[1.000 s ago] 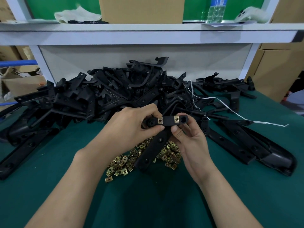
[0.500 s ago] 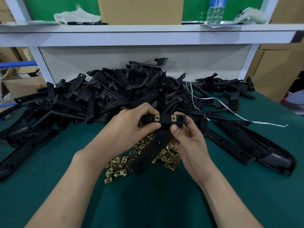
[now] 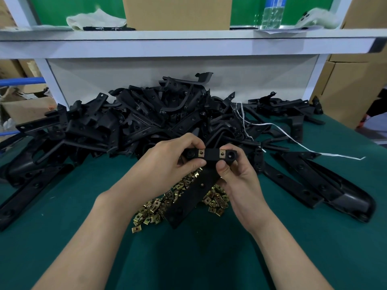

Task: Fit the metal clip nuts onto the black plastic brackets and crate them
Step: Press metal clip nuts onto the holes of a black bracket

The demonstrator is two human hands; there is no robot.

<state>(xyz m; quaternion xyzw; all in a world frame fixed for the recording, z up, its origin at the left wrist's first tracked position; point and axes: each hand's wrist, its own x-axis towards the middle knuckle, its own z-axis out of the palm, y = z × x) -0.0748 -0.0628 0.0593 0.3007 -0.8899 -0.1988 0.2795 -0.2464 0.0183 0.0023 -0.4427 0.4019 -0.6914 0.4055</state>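
Note:
Both hands hold one black plastic bracket (image 3: 210,154) above the table, its top bar turned towards me and its long leg (image 3: 191,193) hanging down over a heap of brass clip nuts (image 3: 156,208). Two clip nuts sit on the bar, one at the left (image 3: 201,153) and one at the right (image 3: 221,153). My left hand (image 3: 167,162) pinches the bar's left end with thumb and fingers. My right hand (image 3: 236,178) pinches the right end, thumb just below the right nut.
A big pile of black brackets (image 3: 129,124) fills the back of the green table (image 3: 62,216). More long brackets (image 3: 314,185) lie to the right, with a white strap (image 3: 293,141) across them. A white shelf (image 3: 188,45) runs overhead. Cardboard boxes (image 3: 351,86) stand at the right.
The bracket has sunk slightly and tilted its bar a little more level between the hands. Both grips stay the same, and the two nuts remain on the bar.

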